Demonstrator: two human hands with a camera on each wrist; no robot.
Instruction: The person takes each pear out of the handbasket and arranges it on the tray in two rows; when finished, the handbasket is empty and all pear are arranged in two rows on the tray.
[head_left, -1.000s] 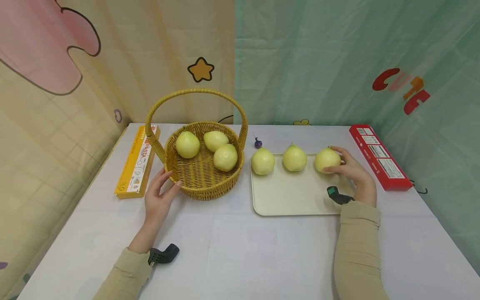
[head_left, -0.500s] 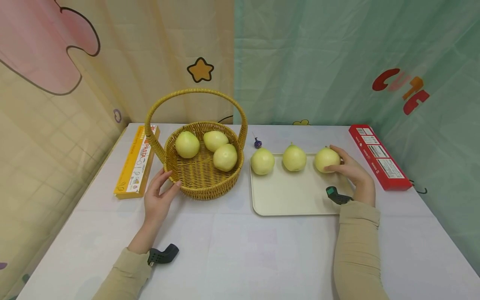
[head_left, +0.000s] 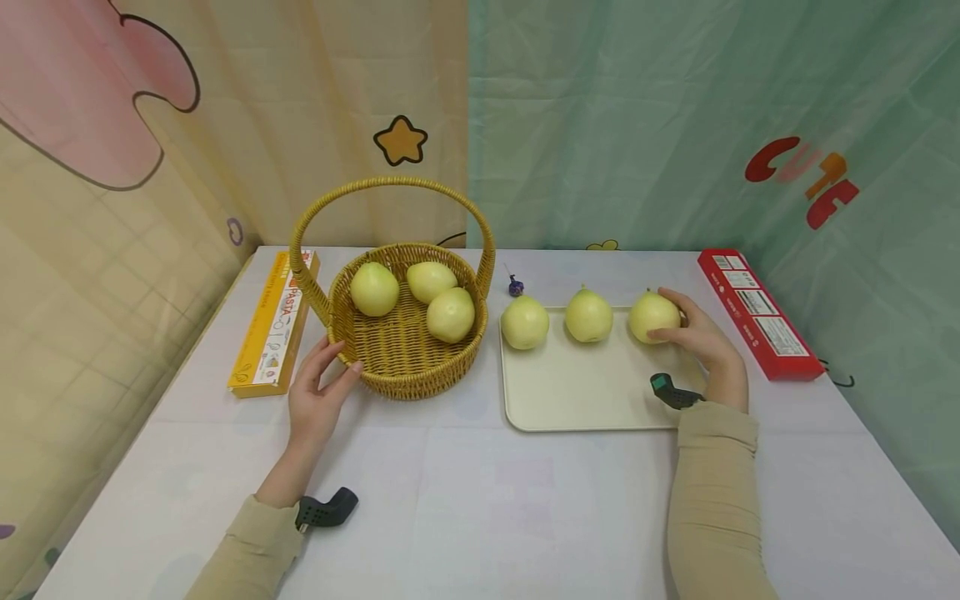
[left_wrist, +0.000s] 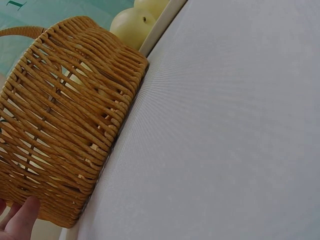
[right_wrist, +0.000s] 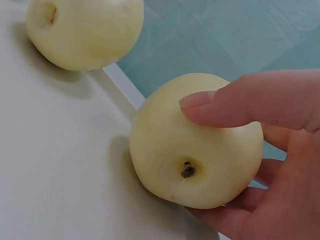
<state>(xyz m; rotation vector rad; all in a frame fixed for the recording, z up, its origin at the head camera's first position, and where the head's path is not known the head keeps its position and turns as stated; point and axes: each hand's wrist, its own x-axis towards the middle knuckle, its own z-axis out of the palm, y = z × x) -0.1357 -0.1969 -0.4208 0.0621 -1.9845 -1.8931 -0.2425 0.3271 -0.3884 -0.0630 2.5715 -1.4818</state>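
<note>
Head view shows me the left hand holding the basket left of the tray, and the right hand gripping a pear near its far right corner.

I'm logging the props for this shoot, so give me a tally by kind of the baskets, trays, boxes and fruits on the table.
Basket: 1
Tray: 1
Boxes: 2
Pale green fruits: 6
Total: 10
</note>
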